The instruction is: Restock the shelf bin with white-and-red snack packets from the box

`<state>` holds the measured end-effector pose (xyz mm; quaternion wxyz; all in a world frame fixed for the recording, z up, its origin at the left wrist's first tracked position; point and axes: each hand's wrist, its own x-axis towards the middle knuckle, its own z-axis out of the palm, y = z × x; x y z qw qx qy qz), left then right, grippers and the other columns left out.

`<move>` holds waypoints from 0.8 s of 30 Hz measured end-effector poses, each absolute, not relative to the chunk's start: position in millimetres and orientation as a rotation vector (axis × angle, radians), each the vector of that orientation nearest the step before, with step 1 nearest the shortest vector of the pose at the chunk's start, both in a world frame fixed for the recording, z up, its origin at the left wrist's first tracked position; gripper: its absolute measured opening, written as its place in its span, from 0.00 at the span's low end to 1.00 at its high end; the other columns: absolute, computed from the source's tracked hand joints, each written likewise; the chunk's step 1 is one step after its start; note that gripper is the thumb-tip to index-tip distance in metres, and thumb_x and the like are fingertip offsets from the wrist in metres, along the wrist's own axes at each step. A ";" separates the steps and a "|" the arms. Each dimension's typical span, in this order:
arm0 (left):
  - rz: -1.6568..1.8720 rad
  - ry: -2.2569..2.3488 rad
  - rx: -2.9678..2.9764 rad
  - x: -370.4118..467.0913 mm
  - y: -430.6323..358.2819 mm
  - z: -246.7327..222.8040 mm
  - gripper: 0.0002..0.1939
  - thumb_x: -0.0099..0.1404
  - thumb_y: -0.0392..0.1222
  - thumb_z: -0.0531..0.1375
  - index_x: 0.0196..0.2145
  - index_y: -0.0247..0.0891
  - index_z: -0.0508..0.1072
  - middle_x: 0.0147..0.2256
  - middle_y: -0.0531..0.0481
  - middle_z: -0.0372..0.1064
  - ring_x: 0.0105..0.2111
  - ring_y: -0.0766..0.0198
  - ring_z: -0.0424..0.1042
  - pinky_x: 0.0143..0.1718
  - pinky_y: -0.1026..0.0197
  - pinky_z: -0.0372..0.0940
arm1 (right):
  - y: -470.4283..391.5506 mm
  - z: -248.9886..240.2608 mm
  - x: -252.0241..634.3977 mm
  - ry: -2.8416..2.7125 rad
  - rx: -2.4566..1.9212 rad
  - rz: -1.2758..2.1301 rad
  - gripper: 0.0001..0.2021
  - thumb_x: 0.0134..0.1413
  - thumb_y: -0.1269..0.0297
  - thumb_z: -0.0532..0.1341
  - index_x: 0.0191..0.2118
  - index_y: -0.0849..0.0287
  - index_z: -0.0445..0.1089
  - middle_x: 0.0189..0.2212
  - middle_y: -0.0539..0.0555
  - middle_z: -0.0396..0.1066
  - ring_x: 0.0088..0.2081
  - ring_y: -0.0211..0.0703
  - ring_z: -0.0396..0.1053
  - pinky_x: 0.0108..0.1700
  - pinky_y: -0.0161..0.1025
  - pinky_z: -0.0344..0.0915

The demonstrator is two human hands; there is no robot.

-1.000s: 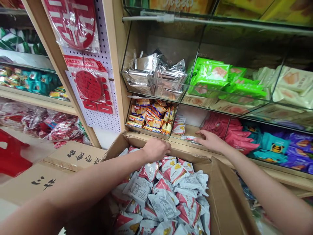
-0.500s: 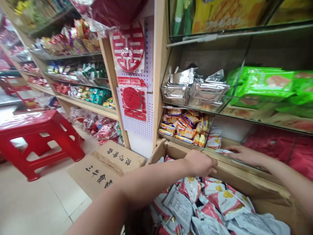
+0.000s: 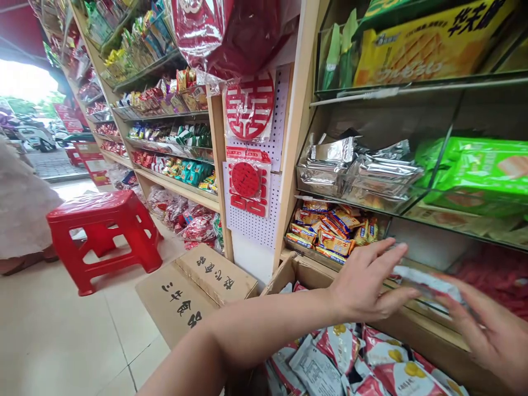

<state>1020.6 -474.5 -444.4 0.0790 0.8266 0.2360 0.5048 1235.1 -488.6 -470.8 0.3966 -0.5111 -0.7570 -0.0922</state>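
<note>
My left hand (image 3: 367, 280) reaches across above the open carton, fingers apart and holding nothing, near the shelf's lowest bins. To its right my right hand (image 3: 474, 319) grips a small white packet (image 3: 431, 281) between thumb and fingers; the packet is blurred. Below both hands, the cardboard box (image 3: 416, 324) holds several pink and white snack packets (image 3: 338, 346). Small orange and blue wrapped snacks (image 3: 330, 231) fill the bin behind my left hand. The bin beside them is partly hidden by my hands.
A red plastic stool (image 3: 103, 231) stands on the tiled floor at left. A closed carton (image 3: 193, 286) lies near the shelf. Silver packets (image 3: 358, 165) and green packets (image 3: 482, 170) occupy bins above. Part of a person in a pale garment (image 3: 20, 203) shows at far left.
The view has turned leftward. My left hand has moved right and spread its fingers. My right hand has lifted the packet from the bin area.
</note>
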 end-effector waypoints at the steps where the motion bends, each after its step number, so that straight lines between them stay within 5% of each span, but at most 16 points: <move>1: 1.460 0.682 2.488 1020.8 -473.7 -442.4 0.29 0.59 0.49 0.53 0.54 0.30 0.56 0.53 0.38 0.56 0.54 0.58 0.55 0.55 0.59 0.52 | -496.1 -473.2 1227.1 -1.989 -1.194 -0.204 0.17 0.48 0.46 0.50 0.46 0.36 0.61 0.38 0.57 0.71 0.38 0.49 0.70 0.37 0.44 0.65; 5: 1.026 0.571 2.525 1016.6 -470.5 -444.8 0.17 0.64 0.43 0.48 0.44 0.34 0.68 0.41 0.45 0.70 0.43 0.65 0.67 0.46 0.67 0.59 | -512.8 -486.1 1206.6 -2.024 -1.087 -0.075 0.16 0.46 0.50 0.54 0.45 0.33 0.61 0.34 0.55 0.73 0.32 0.51 0.71 0.30 0.45 0.69; 10: 0.889 0.525 2.487 1012.8 -474.9 -449.2 0.17 0.59 0.43 0.55 0.43 0.31 0.69 0.42 0.45 0.70 0.44 0.66 0.67 0.45 0.71 0.59 | -517.7 -498.9 1208.9 -1.814 -1.369 0.305 0.16 0.43 0.50 0.56 0.39 0.47 0.68 0.38 0.54 0.72 0.41 0.51 0.69 0.39 0.42 0.69; 14: 0.909 0.590 2.484 1016.4 -476.9 -449.5 0.15 0.61 0.42 0.52 0.39 0.30 0.71 0.38 0.45 0.71 0.40 0.67 0.69 0.42 0.72 0.60 | -521.3 -500.4 1205.3 -1.624 -1.377 0.758 0.20 0.39 0.52 0.61 0.40 0.55 0.67 0.41 0.54 0.71 0.41 0.50 0.69 0.40 0.39 0.69; 19: 1.063 0.891 2.543 1018.1 -478.1 -447.6 0.17 0.65 0.43 0.45 0.35 0.33 0.70 0.34 0.47 0.71 0.37 0.66 0.69 0.37 0.69 0.62 | -524.6 -493.1 1194.1 -1.285 -1.412 1.108 0.28 0.33 0.49 0.63 0.42 0.57 0.62 0.25 0.52 0.73 0.27 0.49 0.71 0.27 0.39 0.70; 24: 0.816 1.266 2.635 1015.8 -480.2 -443.2 0.19 0.65 0.50 0.39 0.40 0.40 0.64 0.31 0.50 0.70 0.31 0.61 0.71 0.29 0.62 0.64 | -523.6 -491.8 1194.1 -1.248 -1.423 1.082 0.30 0.33 0.47 0.63 0.44 0.60 0.61 0.17 0.49 0.69 0.21 0.44 0.68 0.23 0.37 0.67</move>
